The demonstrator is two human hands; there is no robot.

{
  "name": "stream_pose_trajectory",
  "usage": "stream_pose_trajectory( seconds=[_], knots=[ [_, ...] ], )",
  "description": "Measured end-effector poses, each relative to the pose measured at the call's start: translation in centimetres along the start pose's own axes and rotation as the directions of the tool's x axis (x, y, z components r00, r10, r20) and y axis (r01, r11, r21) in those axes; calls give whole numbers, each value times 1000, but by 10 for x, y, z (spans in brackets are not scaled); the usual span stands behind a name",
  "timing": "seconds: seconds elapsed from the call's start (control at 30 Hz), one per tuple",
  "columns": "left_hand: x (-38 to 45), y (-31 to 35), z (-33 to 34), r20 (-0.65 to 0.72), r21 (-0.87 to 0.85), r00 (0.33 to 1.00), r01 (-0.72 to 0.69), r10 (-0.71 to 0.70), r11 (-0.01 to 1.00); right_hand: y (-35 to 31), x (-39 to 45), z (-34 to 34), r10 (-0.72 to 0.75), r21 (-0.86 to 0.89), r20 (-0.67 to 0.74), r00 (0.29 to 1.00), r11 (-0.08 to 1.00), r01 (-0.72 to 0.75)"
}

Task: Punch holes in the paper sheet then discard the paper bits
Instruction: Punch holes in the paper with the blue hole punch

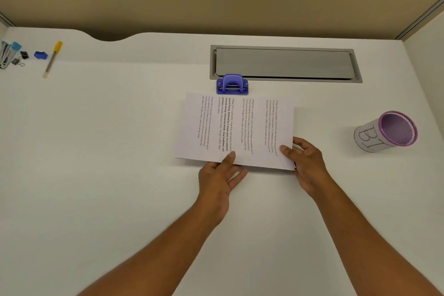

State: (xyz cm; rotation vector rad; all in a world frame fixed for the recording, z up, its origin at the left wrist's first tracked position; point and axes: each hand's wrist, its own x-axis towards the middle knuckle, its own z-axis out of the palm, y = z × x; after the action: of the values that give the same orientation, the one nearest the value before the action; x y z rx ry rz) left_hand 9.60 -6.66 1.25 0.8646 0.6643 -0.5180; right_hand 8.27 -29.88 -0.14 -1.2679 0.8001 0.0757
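A printed paper sheet lies turned sideways in the middle of the white desk, its near edge lifted slightly. My left hand pinches that near edge, thumb on top and fingers under it. At the sheet's near right corner, my right hand grips it the same way. A blue hole punch stands just beyond the sheet's far edge, touching or almost touching it. A purple mesh cup wrapped in paper marked "BT" stands to the right, apart from the sheet.
A grey cable-tray lid is set into the desk behind the punch. At the far left lie a yellow-capped pen, a small blue object, binder clips and a stapler. A beige partition runs along the back.
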Motion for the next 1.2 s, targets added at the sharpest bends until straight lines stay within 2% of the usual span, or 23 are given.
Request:
stream_pose_trajectory(
  seconds=[0.2, 0.53, 0.63, 0.7, 0.77, 0.87, 0.93, 1.0, 1.2],
  knots=[
    [8, -1, 14, -153, -8, 988, -2, 1, 1000, -6, 2, 2, -4, -47, -27, 1000, 999, 3],
    [20, -11, 9, -202, -98, 979, -28, 8, 995, -31, 23, -3, -28, -242, 39, 999, 970, 36],
    [25, -11, 6, -195, -96, 981, -23, 4, 995, -54, 43, 1, -152, -354, -76, 985, 928, 116],
    [27, -12, 5, -202, -96, 979, -15, -5, 995, -74, 58, 11, -350, -523, -100, 931, 814, 250],
    [29, -13, 5, -202, -97, 979, -10, -10, 995, -94, 69, 30, -527, -649, -11, 850, 650, 394],
    [32, -13, 4, -195, -90, 981, -5, -13, 996, -119, 82, 70, -613, -725, 180, 769, 446, 525],
    [33, -13, 5, -191, -82, 981, -2, -14, 997, -128, 90, 95, -595, -772, 309, 742, 298, 561],
    [34, -12, 8, -187, -72, 982, -5, -9, 997, -131, 97, 116, -544, -800, 386, 745, 205, 564],
    [37, -10, 16, -188, -63, 982, 0, -11, 998, -127, 112, 149, -369, -830, 486, 792, 89, 551]
  ],
)
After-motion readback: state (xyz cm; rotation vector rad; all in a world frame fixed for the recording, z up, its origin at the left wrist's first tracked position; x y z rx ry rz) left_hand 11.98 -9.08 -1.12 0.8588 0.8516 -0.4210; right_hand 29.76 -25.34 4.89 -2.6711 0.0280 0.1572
